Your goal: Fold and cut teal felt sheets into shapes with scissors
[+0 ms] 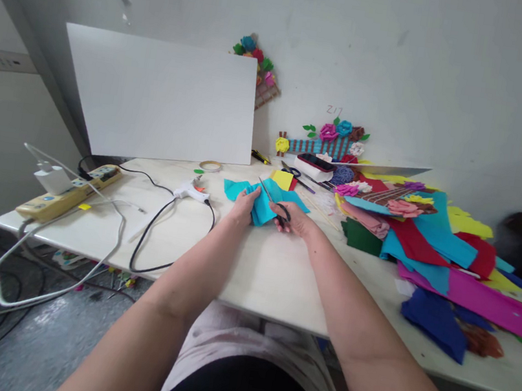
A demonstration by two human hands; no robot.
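Note:
My left hand (pixel 243 206) pinches a folded piece of turquoise felt (pixel 246 191) over the white table (pixel 254 273). In my right hand (pixel 297 221) are black-handled scissors (pixel 275 203), fingers through the loops. Their blades point up and left across the felt. Both hands are closed and sit close together near the middle of the table.
A white glue gun (pixel 191 193) with a black cord lies left of the hands. A yellow power strip (pixel 67 195) sits at the far left. Several coloured felt sheets (pixel 433 254) are piled at the right. A white board (pixel 158 98) leans on the wall behind.

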